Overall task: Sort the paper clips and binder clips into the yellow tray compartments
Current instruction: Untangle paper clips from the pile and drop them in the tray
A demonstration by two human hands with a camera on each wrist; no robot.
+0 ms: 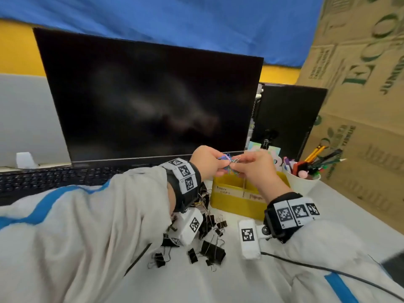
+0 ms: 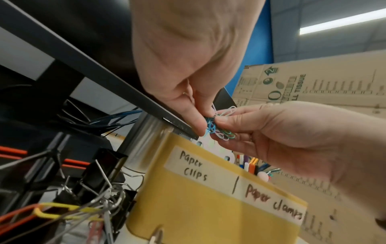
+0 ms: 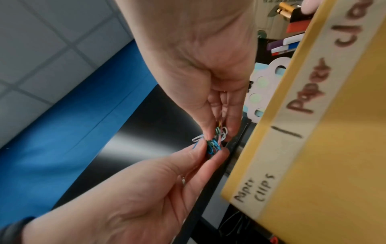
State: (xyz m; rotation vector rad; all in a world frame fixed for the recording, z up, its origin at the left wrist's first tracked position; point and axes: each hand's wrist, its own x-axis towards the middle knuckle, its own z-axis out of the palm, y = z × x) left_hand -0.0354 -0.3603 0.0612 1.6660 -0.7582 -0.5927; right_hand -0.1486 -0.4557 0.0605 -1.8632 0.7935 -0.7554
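Note:
Both hands are raised above the yellow tray (image 1: 235, 203), pinching one tangled bunch of coloured paper clips (image 1: 228, 164) between them. My left hand (image 1: 220, 165) pinches the blue end of the paper clips (image 2: 211, 127) with thumb and fingertips. The white and green end of the paper clips (image 3: 220, 133) is held by my right hand (image 1: 237, 163). Tape on the tray's front wall (image 2: 198, 209) reads "Paper clips" on the left and "Paper clamps" on the right. Several black binder clips (image 1: 211, 248) lie scattered on the white table in front of the tray.
A dark monitor (image 1: 148, 101) and keyboard (image 1: 54, 178) stand behind and to the left. A white cup of pens (image 1: 302, 180) sits right of the tray, beside a cardboard box wall (image 1: 358, 106). A black cable (image 1: 328, 270) crosses the near right table.

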